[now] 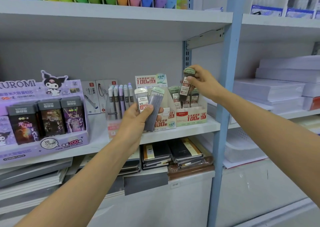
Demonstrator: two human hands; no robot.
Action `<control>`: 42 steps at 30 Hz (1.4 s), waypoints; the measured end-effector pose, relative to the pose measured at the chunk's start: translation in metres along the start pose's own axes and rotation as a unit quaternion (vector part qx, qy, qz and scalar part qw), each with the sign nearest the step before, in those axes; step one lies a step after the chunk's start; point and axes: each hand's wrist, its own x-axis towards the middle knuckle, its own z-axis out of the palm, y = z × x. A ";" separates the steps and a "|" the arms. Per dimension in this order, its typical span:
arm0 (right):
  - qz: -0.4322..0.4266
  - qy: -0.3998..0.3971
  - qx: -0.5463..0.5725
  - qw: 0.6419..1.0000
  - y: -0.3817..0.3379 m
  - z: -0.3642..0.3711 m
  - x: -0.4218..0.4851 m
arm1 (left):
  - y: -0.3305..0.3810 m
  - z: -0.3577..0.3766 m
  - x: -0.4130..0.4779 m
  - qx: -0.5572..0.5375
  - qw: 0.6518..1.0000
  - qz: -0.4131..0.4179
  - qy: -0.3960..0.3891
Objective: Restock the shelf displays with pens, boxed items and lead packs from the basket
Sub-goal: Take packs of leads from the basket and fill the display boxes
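My left hand (136, 117) grips two clear lead packs (150, 104) with pale green caps, fanned out in front of the 0.5 display box (166, 121) on the middle shelf. My right hand (201, 81) holds one dark 0.7 lead pack (185, 86) by its upper end, upright, just above the 0.7 display box (192, 117). That box holds several similar packs (186, 99) standing in a row. No basket is in view.
A purple Kuromi display (43, 116) of dark lead boxes stands at the left. Pastel pens (120, 98) stand in a clear holder beside the 0.5 box. Notebooks (173, 156) lie on the shelf below. A blue upright post (226, 92) stands right of my right hand; paper reams (277, 86) beyond it.
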 end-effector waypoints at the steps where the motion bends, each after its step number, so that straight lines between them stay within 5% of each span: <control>1: -0.003 0.004 0.006 1.000 0.000 0.001 0.000 | 0.000 0.001 0.000 0.001 1.000 0.001 0.000; 6: 0.012 0.047 -0.001 0.999 0.004 -0.002 -0.003 | 0.002 0.003 -0.002 -0.002 1.000 0.001 -0.008; 10: 0.029 0.028 -0.089 0.995 0.020 -0.001 -0.011 | 0.001 0.006 -0.001 0.001 1.000 0.002 -0.011; 16: 0.043 0.008 -0.075 0.996 0.024 0.005 -0.014 | -0.003 0.008 -0.001 -0.005 1.000 -0.011 -0.016; 22: 0.047 0.047 -0.208 0.976 0.034 0.016 -0.014 | -0.006 0.007 -0.001 -0.006 1.000 -0.021 -0.017; 26: 0.007 0.117 -0.146 0.982 0.009 0.022 -0.023 | -0.007 0.007 -0.001 -0.001 0.999 -0.031 -0.016; 32: 0.056 -0.111 0.143 0.982 -0.032 0.046 -0.045 | -0.007 0.012 -0.007 0.011 0.999 -0.031 -0.021; 39: 0.096 -0.110 0.290 0.946 -0.040 0.048 -0.050 | 0.004 0.008 -0.018 -0.014 0.994 -0.086 -0.062; 42: 0.093 -0.137 0.263 0.950 -0.042 0.051 -0.054 | 0.007 0.010 -0.021 -0.007 0.995 -0.087 -0.042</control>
